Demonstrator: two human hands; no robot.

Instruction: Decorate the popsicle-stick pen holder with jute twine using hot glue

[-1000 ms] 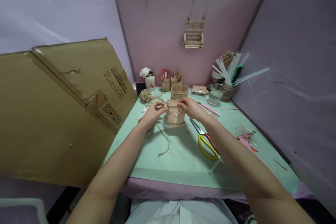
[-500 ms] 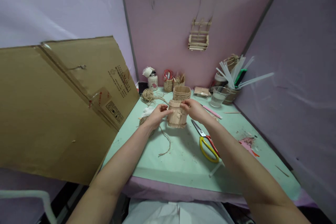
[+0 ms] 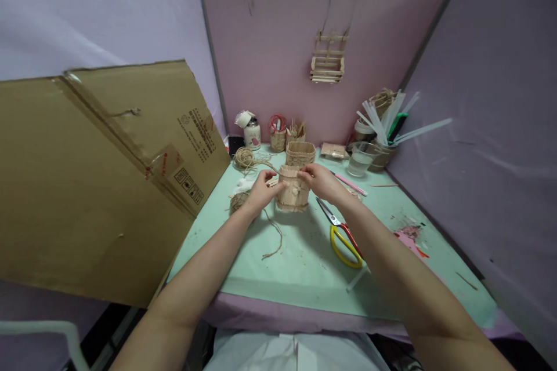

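Between my two hands is a small pale wooden container (image 3: 292, 192) with twine-like trim along its top and bottom edges and a small raised decoration on its front. My left hand (image 3: 263, 190) grips its left side, thumb on the front. At the upper right rim, my right hand (image 3: 317, 178) pinches the edge with bent fingers. Twine runs from behind the container to a ball of twine (image 3: 244, 157). To the right lie scissors (image 3: 341, 235) with one yellow and one red handle. A loose twine end (image 3: 275, 237) curls on the table below my left hand.
Behind the held piece stands a similar wooden box (image 3: 300, 152). A plastic cup (image 3: 360, 161) and a pot of glue sticks (image 3: 383, 153) are at the back right. A pink pen (image 3: 350, 182) lies nearby. A large cardboard sheet (image 3: 108, 185) leans at the left.
Almost nothing differs. Both hands keep their hold on the container, and the whole view has shifted very slightly.
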